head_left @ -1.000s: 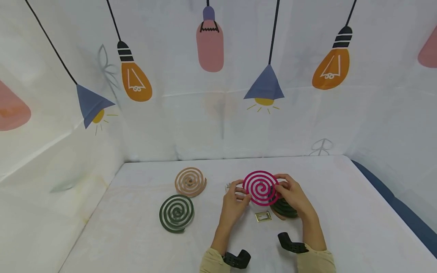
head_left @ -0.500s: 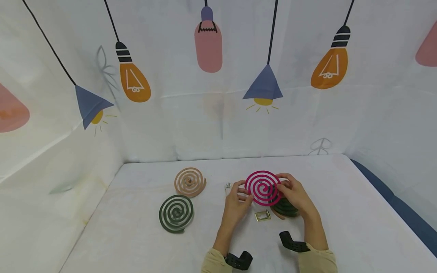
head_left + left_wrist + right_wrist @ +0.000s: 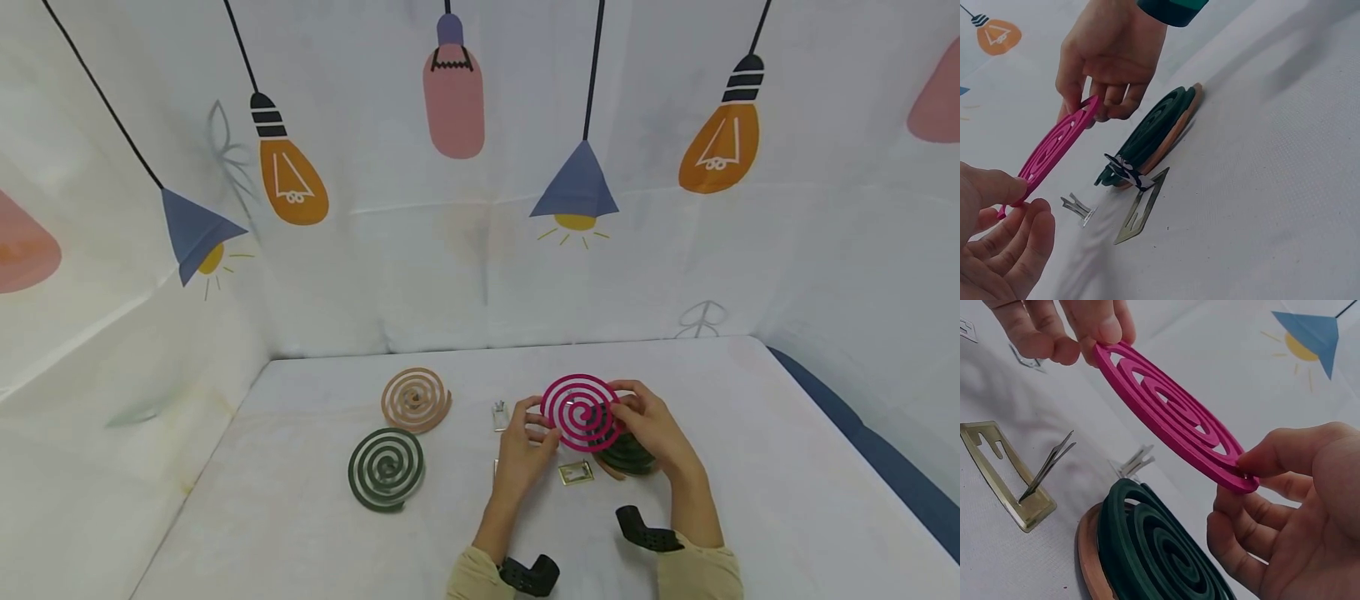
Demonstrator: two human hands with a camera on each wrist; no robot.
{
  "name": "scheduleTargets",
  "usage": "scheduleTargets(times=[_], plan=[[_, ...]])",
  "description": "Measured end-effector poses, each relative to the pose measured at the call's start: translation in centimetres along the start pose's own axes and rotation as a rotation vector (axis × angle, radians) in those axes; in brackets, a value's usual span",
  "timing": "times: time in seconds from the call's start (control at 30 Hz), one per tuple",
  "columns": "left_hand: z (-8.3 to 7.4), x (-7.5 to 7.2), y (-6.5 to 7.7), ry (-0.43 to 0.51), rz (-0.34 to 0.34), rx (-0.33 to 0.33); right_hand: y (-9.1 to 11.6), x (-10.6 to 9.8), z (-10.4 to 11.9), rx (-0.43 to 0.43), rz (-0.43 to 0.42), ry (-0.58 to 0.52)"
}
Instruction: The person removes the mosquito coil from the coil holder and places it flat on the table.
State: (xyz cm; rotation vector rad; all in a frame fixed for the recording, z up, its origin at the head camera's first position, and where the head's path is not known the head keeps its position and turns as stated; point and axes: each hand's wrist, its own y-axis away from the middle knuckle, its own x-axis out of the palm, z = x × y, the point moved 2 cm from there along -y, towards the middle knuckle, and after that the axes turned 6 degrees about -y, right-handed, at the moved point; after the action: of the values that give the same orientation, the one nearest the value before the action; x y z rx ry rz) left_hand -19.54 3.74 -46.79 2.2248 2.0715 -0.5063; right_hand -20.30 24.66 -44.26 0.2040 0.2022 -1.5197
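A pink mosquito coil [image 3: 582,413] is held up between both hands, tilted in the wrist views. My left hand [image 3: 522,454] pinches its left edge between thumb and fingers. At the opposite edge, my right hand [image 3: 658,429] pinches the coil the same way. Below lies a dark green coil [image 3: 1154,122] stacked on a brown coil [image 3: 1089,544], partly covered by the pink coil and right hand in the head view. Beside that stack lies a gold metal coil stand [image 3: 1039,514] with a raised prong. A silver stand [image 3: 1136,464] sits behind the stack.
To the left on the white table [image 3: 270,517], a tan coil [image 3: 416,398] lies behind another green coil [image 3: 387,468]. A small silver stand [image 3: 500,417] is near the left hand, and another piece is mostly hidden by the left forearm. A lamp-patterned cloth [image 3: 420,283] hangs behind.
Both hands, with the pink coil between them, have shifted slightly right. The small silver stand beside the left hand shows more fully now. The grip on the coil looks the same.
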Motion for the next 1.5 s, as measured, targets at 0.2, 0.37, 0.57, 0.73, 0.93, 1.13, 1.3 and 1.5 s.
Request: scheduleTargets(times=[0.2,0.37,0.57,0.73,0.93,1.13,1.3,1.5], plan=[[0.0,0.4,-0.1,-0.043,0.011,0.015,0.1,-0.4,0.1,0.0,-0.018,0.002],[-0.1,0.5,-0.1,-0.059,0.011,0.017,0.2,-0.5,0.4,-0.001,-0.019,0.004],[0.0,0.8,0.1,-0.024,0.017,-0.021,0.2,-0.7,0.1,0.009,-0.023,0.013],[0.1,1.2,0.2,-0.015,0.018,-0.008,0.2,-1.1,-0.3,0.001,-0.022,0.015],[0.0,1.5,0.3,-0.01,0.046,-0.004,0.4,-1.4,-0.3,0.022,-0.034,0.037],[0.0,1.6,0.3,-0.018,0.073,-0.01,0.6,-1.6,-0.3,0.047,-0.058,0.031],[0.1,1.7,0.5,-0.029,0.103,-0.011,0.7,-1.9,-0.5,0.069,-0.071,0.05],[0.4,1.8,0.7,-0.025,0.132,0.016,0.8,-2.0,-0.8,0.089,-0.085,0.07]])
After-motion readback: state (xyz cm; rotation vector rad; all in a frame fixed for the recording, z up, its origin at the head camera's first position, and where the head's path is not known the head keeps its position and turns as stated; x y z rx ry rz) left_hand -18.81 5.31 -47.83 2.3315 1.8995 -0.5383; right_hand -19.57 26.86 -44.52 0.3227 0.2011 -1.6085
